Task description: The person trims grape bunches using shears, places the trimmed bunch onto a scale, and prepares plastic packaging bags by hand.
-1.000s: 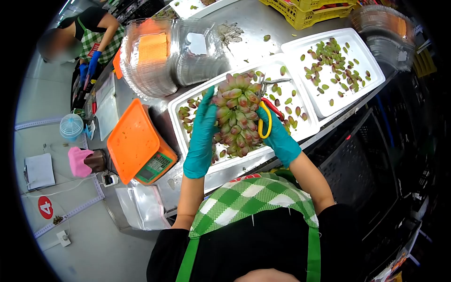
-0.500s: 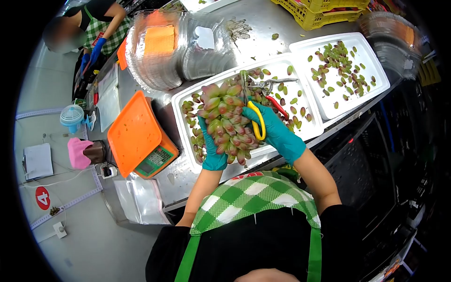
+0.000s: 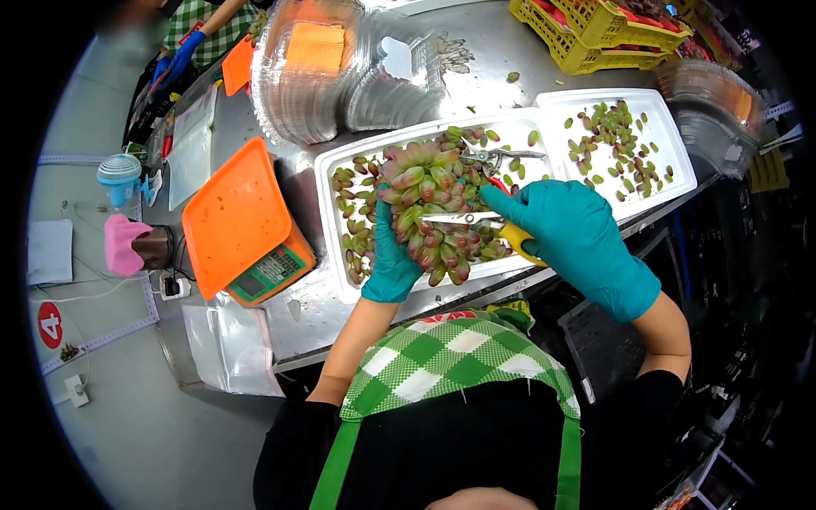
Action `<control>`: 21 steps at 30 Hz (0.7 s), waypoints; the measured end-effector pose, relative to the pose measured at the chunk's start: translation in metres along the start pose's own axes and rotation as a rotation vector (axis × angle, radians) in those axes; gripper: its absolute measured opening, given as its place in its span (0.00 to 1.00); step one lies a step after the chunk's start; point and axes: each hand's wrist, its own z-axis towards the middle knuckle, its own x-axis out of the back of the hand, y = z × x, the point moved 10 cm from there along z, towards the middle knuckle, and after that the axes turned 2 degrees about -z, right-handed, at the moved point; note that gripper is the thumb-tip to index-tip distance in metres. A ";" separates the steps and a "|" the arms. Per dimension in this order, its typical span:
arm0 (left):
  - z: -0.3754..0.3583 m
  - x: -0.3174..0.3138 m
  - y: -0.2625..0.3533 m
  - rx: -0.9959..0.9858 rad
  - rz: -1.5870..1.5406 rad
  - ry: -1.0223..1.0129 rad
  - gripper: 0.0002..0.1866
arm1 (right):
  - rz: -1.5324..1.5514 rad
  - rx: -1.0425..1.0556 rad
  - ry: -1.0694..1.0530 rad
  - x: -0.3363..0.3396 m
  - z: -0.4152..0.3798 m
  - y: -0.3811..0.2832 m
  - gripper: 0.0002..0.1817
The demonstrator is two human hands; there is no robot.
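My left hand [image 3: 393, 259], in a teal glove, holds a large bunch of reddish-green grapes [image 3: 429, 191] from its left side, above a white tray [image 3: 336, 276]. In my teal-gloved right hand [image 3: 574, 234] are scissors [image 3: 518, 238] with yellow handles, their blades pointing left across the front of the bunch. Beyond the bunch, red-handled shears [image 3: 501, 155] lie over the tray. Loose grapes are scattered in the tray around the bunch.
An orange scale [image 3: 238, 217] stands at the left. Stacked clear containers [image 3: 319, 93] are behind the tray. To the right sit a second white tray [image 3: 557, 100] with loose grapes and yellow crates [image 3: 586, 53]. A co-worker's blue-gloved hand [image 3: 183, 53] shows at upper left.
My right hand has moved right, away from the bunch, and the scissors have swung from pointing up to pointing left. The bunch and my left hand have shifted slightly in view.
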 end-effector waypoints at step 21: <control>-0.009 -0.008 -0.002 0.006 0.212 0.028 0.34 | -0.531 0.054 0.041 0.003 0.009 -0.019 0.29</control>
